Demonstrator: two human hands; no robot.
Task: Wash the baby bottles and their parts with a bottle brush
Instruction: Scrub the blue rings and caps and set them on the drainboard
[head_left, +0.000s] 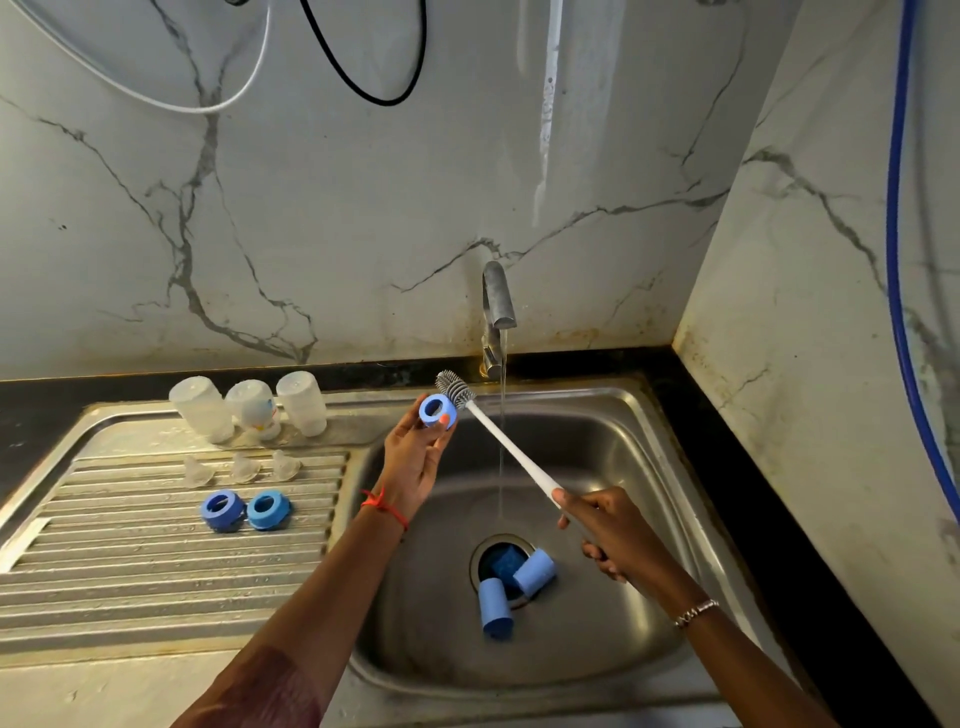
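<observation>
Pinch grip: my left hand (410, 457) holds a blue screw ring (437, 410) by its outer rim, thumb on the near edge, opening turned toward me, raised over the back left of the sink (649, 467). My right hand (608, 530) is wrapped round the low end of the bottle brush (511, 452), white handle slanting up and left. The grey bristle head sits just beside the ring's upper right edge; contact or not, I cannot tell.

Ring judged light, rigid plastic, likely slick when wet. Best held by the rim, as now, so the hole stays free for the bristles. The long, thin handle may flex if I push hard from its far end.

The tap (497, 296) is running. Its thin stream (502, 441) falls right of the ring, crossing the handle, apart from the ring itself.

In the basin, two blue caps (496, 608) lie on their sides at the drain, with a blue sponge (501, 561) sitting in it.

On the drainboard (156, 571) to the left:
- three clear bottles (254, 408), upturned along the back
- three clear teats (244, 466) in a row before them
- two more blue rings (223, 511) side by side, nearer me
</observation>
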